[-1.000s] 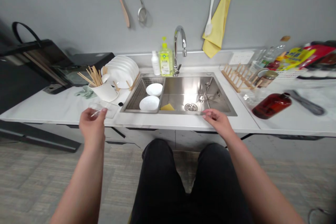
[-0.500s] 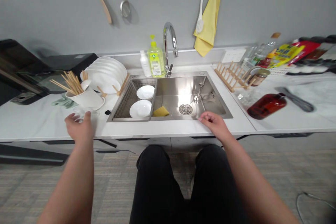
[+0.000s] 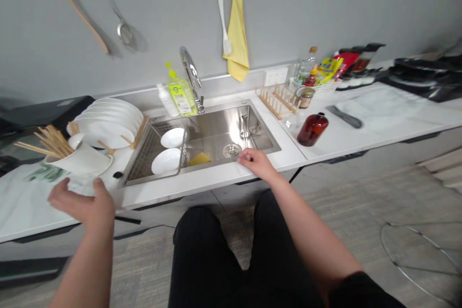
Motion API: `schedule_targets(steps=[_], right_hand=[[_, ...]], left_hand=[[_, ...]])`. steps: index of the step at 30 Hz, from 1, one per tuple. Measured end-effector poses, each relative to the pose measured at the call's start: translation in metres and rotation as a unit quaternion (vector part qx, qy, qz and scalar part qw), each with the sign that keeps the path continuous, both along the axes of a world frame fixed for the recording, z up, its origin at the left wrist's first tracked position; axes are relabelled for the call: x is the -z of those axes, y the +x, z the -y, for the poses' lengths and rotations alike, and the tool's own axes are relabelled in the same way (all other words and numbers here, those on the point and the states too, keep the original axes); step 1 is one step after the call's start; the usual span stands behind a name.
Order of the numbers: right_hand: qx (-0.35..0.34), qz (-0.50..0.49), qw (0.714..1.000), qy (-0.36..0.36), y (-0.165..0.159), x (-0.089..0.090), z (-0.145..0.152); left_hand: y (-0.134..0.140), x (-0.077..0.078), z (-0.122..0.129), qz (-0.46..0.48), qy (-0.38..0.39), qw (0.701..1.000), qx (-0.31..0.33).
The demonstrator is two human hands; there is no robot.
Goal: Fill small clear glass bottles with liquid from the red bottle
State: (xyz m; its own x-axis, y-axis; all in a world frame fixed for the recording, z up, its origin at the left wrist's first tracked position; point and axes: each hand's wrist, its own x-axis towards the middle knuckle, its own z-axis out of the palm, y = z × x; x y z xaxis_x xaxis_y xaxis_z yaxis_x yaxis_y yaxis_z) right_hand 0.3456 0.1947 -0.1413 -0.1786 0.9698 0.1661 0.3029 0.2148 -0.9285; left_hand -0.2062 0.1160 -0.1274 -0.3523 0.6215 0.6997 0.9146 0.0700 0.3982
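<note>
Far left of the white bench (image 3: pixel 21 207): green cloth (image 3: pixel 43 172), then a white holder (image 3: pixel 82 160) w/ wooden chopsticks (image 3: pixel 45 140) sticking out, tipped toward the left. L hand (image 3: pixel 81 203) hovers over the bench edge just in front of that holder; grip wide, fingers spread, thumb up, nothing in it. Something clear & blurred lies betw. fingers and holder, can't tell what. Behind the holder, a row of white plates (image 3: pixel 108 120) stands on edge in a wooden rack.

Next right: steel sink (image 3: pixel 260 127) set into the bench. Its L part has a wire basket (image 3: pixel 142 161) w/ 2 white dishes: one nearer (image 3: pixel 166 161), one farther (image 3: pixel 172 137). Yellow sponge (image 3: pixel 199 158) lies on the sink floor just right of the basket, drain (image 3: pixel 231 150) beside it. Behind the sink: soap bottle (image 3: pixel 179 96), yellow-green, & chrome tap (image 3: pixel 191 77). On the wall above hang a wooden spoon (image 3: pixel 77 9), a metal ladle (image 3: pixel 115 14), a white spatula (image 3: pixel 223 19) and a yellow cloth (image 3: pixel 237 41).

R hand (image 3: pixel 256 162) rests on the sink's front rim near the drain, palm down, fingers loosely curled, grip narrow, holding nothing.

Right of the sink: empty wooden rack (image 3: pixel 277 101), a jar (image 3: pixel 306 97), a brown bottle (image 3: pixel 312 129) lying on the bench, dark utensil (image 3: pixel 344 116), packets & bottles at the back. Person's dark trousers (image 3: pixel 231 260) below.
</note>
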Motion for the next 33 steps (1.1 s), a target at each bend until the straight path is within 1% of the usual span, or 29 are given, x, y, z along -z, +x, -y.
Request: schedule_targets(steps=[1,2,4,6,7,9,11,17,22,26,29,31,33], right_hand=[[-0.005,0.001,1.000,0.001,0.001,0.001,0.000],[-0.009,0.003,1.000,0.002,0.002,0.001,0.000],[-0.009,0.008,1.000,0.006,0.004,0.001,0.000],[-0.007,0.012,1.000,0.007,0.005,0.001,0.001],[-0.009,0.014,1.000,0.007,0.005,0.000,0.002],[-0.016,0.017,1.000,0.007,0.005,-0.001,0.003],[-0.025,0.016,1.000,0.005,0.006,-0.001,0.005],[-0.032,0.005,0.999,0.003,0.008,0.003,0.004],[-0.021,-0.007,1.000,0.000,0.007,0.002,-0.002],[-0.023,-0.007,1.000,-0.011,0.005,0.000,-0.002],[-0.026,0.006,1.000,-0.015,0.002,0.001,0.000],[-0.022,0.027,0.999,-0.004,0.003,-0.002,-0.001],[-0.003,0.084,0.996,0.035,0.008,-0.015,-0.005]], left_hand=[[0.025,0.000,-0.003,-0.032,0.037,0.999,-0.004],[0.052,0.001,-0.009,-0.061,0.042,0.997,0.031],[0.106,0.004,-0.022,-0.101,-0.007,0.987,0.129],[0.152,0.008,-0.035,-0.136,-0.076,0.964,0.216],[0.169,0.010,-0.040,-0.152,-0.104,0.953,0.241],[0.189,0.013,-0.048,-0.169,-0.141,0.940,0.259],[0.193,0.017,-0.052,-0.172,-0.158,0.937,0.259],[0.178,0.025,-0.062,-0.153,-0.165,0.935,0.275],[0.176,0.030,-0.070,-0.136,-0.185,0.935,0.269],[0.176,0.033,-0.071,-0.141,-0.214,0.928,0.271],[0.176,0.033,-0.070,-0.146,-0.213,0.926,0.277],[0.176,0.031,-0.069,-0.142,-0.210,0.927,0.276],[0.177,0.030,-0.068,-0.135,-0.206,0.930,0.274]])
